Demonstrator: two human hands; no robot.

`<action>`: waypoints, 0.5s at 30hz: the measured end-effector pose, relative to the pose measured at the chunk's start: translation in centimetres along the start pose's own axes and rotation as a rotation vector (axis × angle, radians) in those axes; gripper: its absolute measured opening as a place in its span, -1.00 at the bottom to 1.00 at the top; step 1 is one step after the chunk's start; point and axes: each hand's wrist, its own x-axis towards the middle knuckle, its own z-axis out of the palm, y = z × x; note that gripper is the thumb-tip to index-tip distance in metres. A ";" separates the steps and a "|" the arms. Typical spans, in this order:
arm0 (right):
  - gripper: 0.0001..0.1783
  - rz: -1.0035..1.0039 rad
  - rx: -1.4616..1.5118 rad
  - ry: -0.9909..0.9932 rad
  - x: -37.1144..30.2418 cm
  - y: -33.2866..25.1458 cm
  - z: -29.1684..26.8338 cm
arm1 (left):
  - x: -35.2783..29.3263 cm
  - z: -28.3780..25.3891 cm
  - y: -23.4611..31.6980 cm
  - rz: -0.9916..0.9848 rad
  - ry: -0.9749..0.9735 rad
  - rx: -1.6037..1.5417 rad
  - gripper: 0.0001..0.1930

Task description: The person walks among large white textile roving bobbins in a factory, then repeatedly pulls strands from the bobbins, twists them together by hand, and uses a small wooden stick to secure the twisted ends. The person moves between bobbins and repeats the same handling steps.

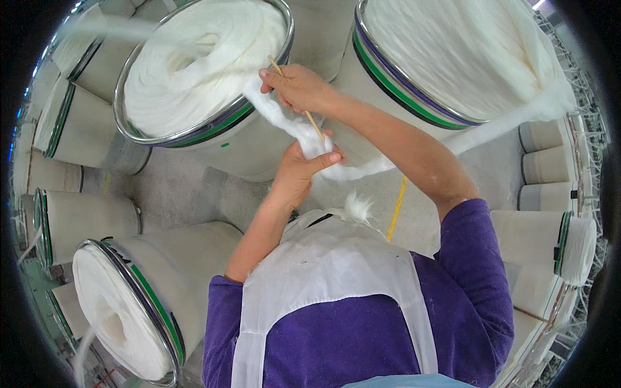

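My right hand [299, 88] grips a thin wooden stick [314, 124], which slants down toward my other hand. Its lower end lies against a loose white fibre sliver [313, 143]. Fingers and thumb of my left hand [303, 169] are closed round this sliver from below. One stretch of the sliver runs up to the coiled fibre in the upper left can [223, 129]. Another stretch passes under my right forearm to the heaped fibre [446, 52] in the upper right can [394, 81]. Part of the stick is covered by the right fingers.
A lower left can [174, 278] holds coiled fibre close to my left elbow. More cans [90, 126] stand along the left side, and others [530, 239] along the right. A yellow line [397, 208] marks the grey floor. A fibre tuft [358, 208] sits at my white apron [336, 258].
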 end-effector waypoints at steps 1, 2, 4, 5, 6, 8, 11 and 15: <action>-0.41 -0.065 -0.019 -0.062 -0.4 -0.5 -0.4 | 0.1 -0.4 -0.2 -0.010 0.032 -0.012 -0.56; -0.46 -0.073 -0.024 -0.141 -0.9 -1.0 -0.9 | 0.1 -0.7 -0.4 -0.038 0.066 -0.017 -0.55; -0.51 -0.118 -0.030 -0.294 -1.9 -2.0 -2.0 | 0.3 -1.2 -0.8 -0.055 0.098 -0.009 -0.57; -0.52 -0.117 -0.020 -0.345 -2.7 -2.6 -2.0 | 0.3 -1.4 -1.0 -0.045 0.097 0.003 -0.60; -0.54 -0.155 -0.031 -0.450 -2.8 -2.7 -2.9 | 0.3 -1.5 -1.3 -0.048 0.118 0.023 -0.63; -0.51 -0.050 -0.092 -0.475 -3.3 -3.1 -3.8 | 0.4 -1.5 -1.6 -0.049 0.096 0.050 -0.68; -0.55 -0.026 -0.414 -0.353 -3.6 -2.9 -4.7 | 0.7 -1.2 -1.7 -0.032 0.061 0.105 -0.73; -0.71 -0.152 -0.146 -0.384 -3.7 -1.8 -4.7 | 0.7 -1.0 -1.6 0.031 0.031 0.169 -0.78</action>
